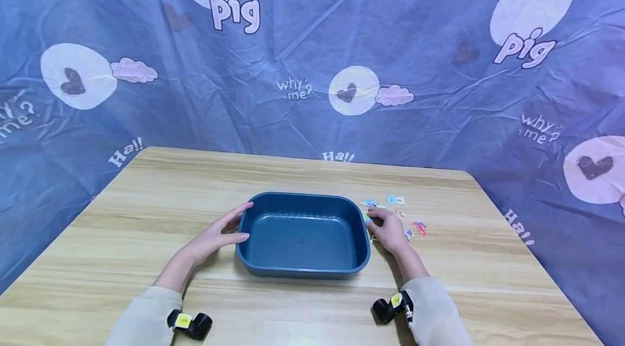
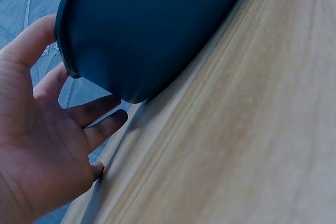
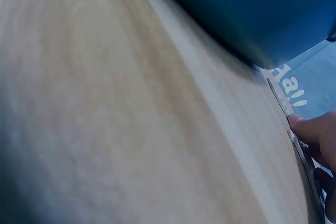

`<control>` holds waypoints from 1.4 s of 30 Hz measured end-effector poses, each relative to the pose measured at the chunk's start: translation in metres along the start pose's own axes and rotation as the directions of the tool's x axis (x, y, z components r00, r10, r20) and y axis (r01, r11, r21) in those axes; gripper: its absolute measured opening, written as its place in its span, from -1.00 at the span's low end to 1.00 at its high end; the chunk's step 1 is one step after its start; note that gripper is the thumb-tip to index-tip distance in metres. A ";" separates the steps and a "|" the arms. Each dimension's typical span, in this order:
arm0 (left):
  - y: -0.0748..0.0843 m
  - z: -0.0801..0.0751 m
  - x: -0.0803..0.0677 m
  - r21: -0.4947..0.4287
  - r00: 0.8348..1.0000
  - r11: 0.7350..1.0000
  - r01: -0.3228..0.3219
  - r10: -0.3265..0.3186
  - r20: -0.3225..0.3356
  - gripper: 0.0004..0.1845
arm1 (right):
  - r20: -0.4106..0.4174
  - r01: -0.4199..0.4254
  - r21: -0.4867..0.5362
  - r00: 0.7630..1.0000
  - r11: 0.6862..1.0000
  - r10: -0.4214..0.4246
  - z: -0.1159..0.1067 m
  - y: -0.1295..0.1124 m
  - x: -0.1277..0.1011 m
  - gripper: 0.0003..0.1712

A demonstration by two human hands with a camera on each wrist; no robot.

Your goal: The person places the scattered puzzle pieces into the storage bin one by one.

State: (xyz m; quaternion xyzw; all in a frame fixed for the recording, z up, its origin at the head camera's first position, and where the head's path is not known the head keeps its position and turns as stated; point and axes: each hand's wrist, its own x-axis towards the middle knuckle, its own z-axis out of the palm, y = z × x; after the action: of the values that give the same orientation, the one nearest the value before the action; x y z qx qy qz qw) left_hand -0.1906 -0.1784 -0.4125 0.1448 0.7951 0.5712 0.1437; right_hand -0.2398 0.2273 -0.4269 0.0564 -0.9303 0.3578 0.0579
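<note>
So the right hand [image 1: 390,229] sits at the 3 o'clock side of a dark blue plastic box [image 1: 303,271], fingers bent, with thumb and index tips a bit apart in the head view. The right wrist view has the thumb touching a thin flat piece, but can't tell if it's actually pinching anything. Around that hand there's a scatter of little paper cutouts: a light blue one [image 1: 395,199] at about 12, a red one [image 1: 419,228] at 3, more tucked half under the fingers.

The left hand [image 1: 215,237] is at the box's 9 o'clock, spread fairly wide, thumb and index hooked over the rim, other fingers loose on the outside. The box sits flat on a wood-look table [image 1: 303,308].

My read: the step in hand is getting at the cutouts while the left steadies the box. Next move probably calls for a fingertip under a thin edge, since pieces that flat could be fiddly.

Text-wise, no brand anywhere that can be made out. The blue cloth [image 1: 293,123] behind says "pig" at 11 and between 1 and 2, "why me?" at 12 and 2, plus "Ha!!" at 10, just past 12 and 3. Both wrist cameras [image 1: 195,327] wear yellow stickers [image 1: 183,320], too tiny to read.
</note>
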 end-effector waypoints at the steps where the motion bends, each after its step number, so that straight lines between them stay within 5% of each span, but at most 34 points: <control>1: 0.000 0.000 0.000 -0.001 1.000 1.000 0.001 -0.001 -0.001 -0.27 | -0.002 0.003 -0.004 1.000 1.000 -0.003 0.000 0.000 0.000 -0.68; 27: -0.001 0.000 0.001 -0.035 1.000 0.999 -0.009 0.010 0.016 -0.27 | -0.069 0.060 -0.127 0.995 0.990 -0.069 0.005 0.001 -0.003 -0.68; 42: 0.000 0.000 -0.001 -0.038 1.000 0.999 0.000 0.001 0.022 -0.26 | -0.041 -0.056 -0.058 0.998 0.997 0.054 -0.003 -0.010 0.002 -0.66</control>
State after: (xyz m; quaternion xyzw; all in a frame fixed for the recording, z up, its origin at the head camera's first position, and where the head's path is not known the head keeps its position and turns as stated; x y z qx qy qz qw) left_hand -0.1901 -0.1786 -0.4123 0.1486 0.7824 0.5847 0.1548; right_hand -0.2397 0.2218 -0.4182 0.0220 -0.9404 0.3324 0.0680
